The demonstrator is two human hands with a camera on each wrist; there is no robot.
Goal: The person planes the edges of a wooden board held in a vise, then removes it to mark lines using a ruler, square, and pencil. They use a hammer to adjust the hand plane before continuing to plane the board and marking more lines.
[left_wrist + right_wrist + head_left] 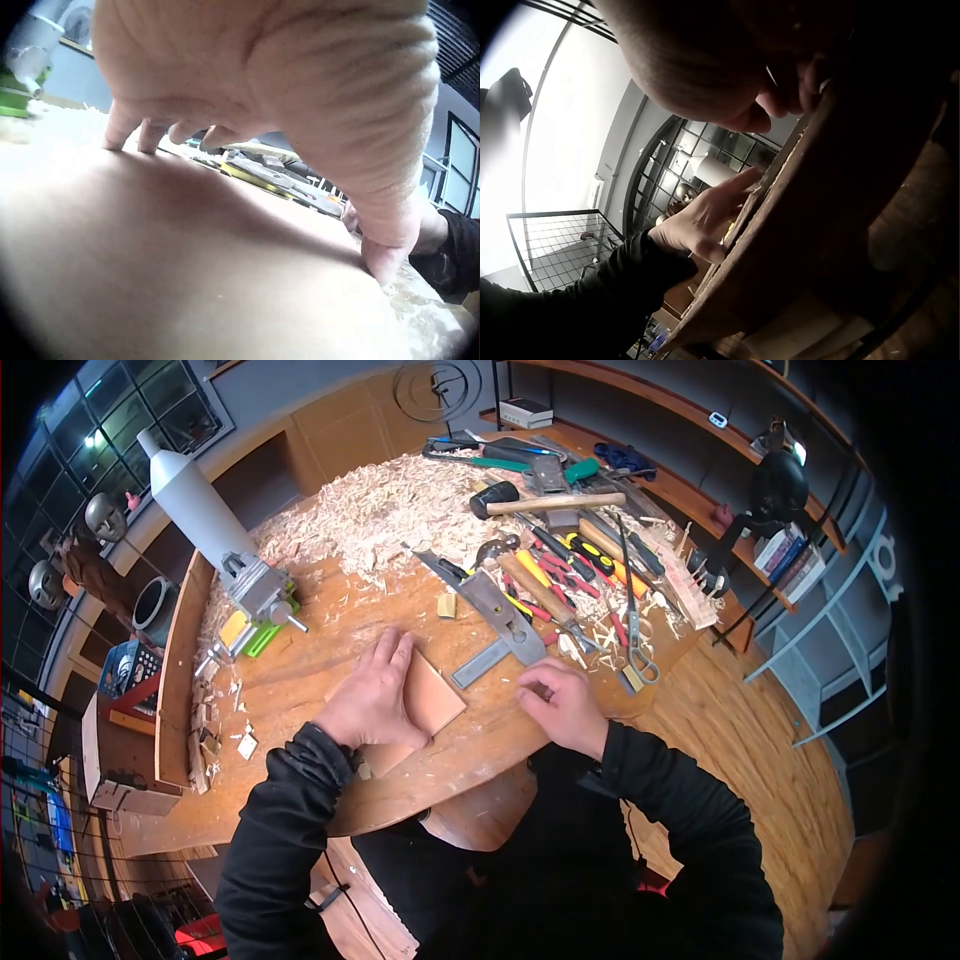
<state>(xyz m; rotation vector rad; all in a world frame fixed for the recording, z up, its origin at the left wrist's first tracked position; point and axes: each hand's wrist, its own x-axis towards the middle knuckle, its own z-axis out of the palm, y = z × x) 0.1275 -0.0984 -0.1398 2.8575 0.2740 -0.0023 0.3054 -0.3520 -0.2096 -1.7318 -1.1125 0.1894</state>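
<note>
The flat wooden board (438,698) lies on the wooden table (480,745), near its front edge, under the left hand (372,688), which is spread across it, touching rather than clasping. The right hand (566,705) is loosely curled and holds nothing that I can see. I judge the board light, stiff and slightly slippery, so two opposite edges should give the surest hold.

The head view is clear, bowed toward black edges, with glare on the far left window (110,455). In the left wrist view the left hand (262,82) shades a blurred, washed-out board (217,292); the right wrist view leaves the table (780,202) in shadow.
</note>
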